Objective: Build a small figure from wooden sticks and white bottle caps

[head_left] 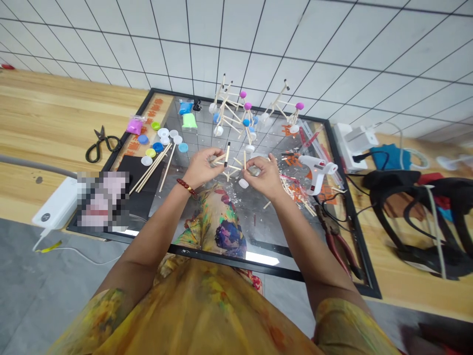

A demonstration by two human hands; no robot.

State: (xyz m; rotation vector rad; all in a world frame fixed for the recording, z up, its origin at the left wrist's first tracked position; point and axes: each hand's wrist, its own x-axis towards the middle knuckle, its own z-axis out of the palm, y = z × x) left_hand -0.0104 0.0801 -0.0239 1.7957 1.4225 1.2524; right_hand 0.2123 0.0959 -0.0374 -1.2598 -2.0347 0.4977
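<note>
My left hand [203,168] pinches one side of a small wooden-stick model [232,169] above the glass board. An upright stick with black ends [227,154] stands at those fingertips. On the model's other side, my right hand [264,176] is closed, its thumb and fingers pinching near a pale upright stick [244,160]. A white bottle cap [243,183] sits just below the right fingertips. Fingers hide parts of the model's joints. Beyond the hands stand several similar stick models [231,118] with bottle caps and pink or blue balls.
To the left lie loose sticks [151,170], coloured caps [158,147], clay packets [189,121] and black scissors [101,144]. On the right are a white glue gun [318,170], cut stick pieces [295,192], red-handled pliers [338,241] and a power strip [349,145]. A tiled wall rises behind.
</note>
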